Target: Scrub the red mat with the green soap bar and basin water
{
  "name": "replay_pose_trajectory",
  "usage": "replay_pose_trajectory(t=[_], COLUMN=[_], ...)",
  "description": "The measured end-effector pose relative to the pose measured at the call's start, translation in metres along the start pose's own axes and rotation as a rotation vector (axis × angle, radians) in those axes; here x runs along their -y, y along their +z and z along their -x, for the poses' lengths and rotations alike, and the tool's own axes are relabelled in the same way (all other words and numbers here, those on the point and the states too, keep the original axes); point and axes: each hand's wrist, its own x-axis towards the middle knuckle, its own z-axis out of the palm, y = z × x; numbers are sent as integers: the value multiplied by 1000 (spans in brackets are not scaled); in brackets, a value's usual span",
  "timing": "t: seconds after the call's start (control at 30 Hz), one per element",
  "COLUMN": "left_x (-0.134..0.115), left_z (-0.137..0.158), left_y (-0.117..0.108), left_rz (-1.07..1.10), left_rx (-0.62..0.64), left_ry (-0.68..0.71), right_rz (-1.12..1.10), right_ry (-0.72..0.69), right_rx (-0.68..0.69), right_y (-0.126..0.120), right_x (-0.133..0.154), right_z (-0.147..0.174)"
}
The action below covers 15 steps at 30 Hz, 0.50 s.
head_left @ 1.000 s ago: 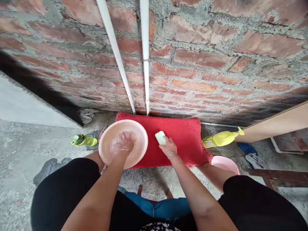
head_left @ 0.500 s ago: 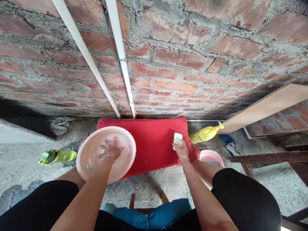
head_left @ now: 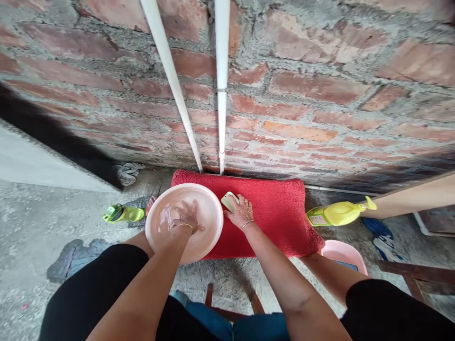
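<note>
My left hand (head_left: 189,216) is dipped in the water of a pale pink basin (head_left: 152,227), its fingers spread and nothing visible in them. A bangle circles that wrist. My right hand (head_left: 243,212) grips a pale green rectangular bar (head_left: 229,201) with rounded corners, close to the basin's right rim. Whether the bar is soap or something else is unclear. Beneath the basin and this hand lies a thick red cloth (head_left: 275,203), spread over a low support.
A yellow pump bottle (head_left: 337,213) lies right of the red cloth, near a pink tub (head_left: 355,253) holding something blue. At the left, a green bottle (head_left: 124,213) and a grey rag (head_left: 127,173) rest on the floor. White pipes (head_left: 222,94) run down the brick wall.
My right hand has carried the pale green bar leftward across the red cloth to beside the basin. My left hand stays in the water, its fingers now clearly spread. The view has shifted left.
</note>
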Motion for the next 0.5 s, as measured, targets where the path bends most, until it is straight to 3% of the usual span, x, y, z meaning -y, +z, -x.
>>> replay_pose_trajectory(t=[0.1, 0.27, 0.5], left_x=[-4, -8, -7], left_z=[3, 5, 8], left_y=[-3, -5, -5], left_rz=[2, -16, -24], left_rx=[-10, 34, 21], left_ry=[8, 0, 7], right_rz=[69, 147, 189], right_ry=[-72, -57, 21], right_rx=[-38, -139, -303], right_y=[12, 35, 49], right_x=[0, -7, -47], right_z=[-4, -8, -7])
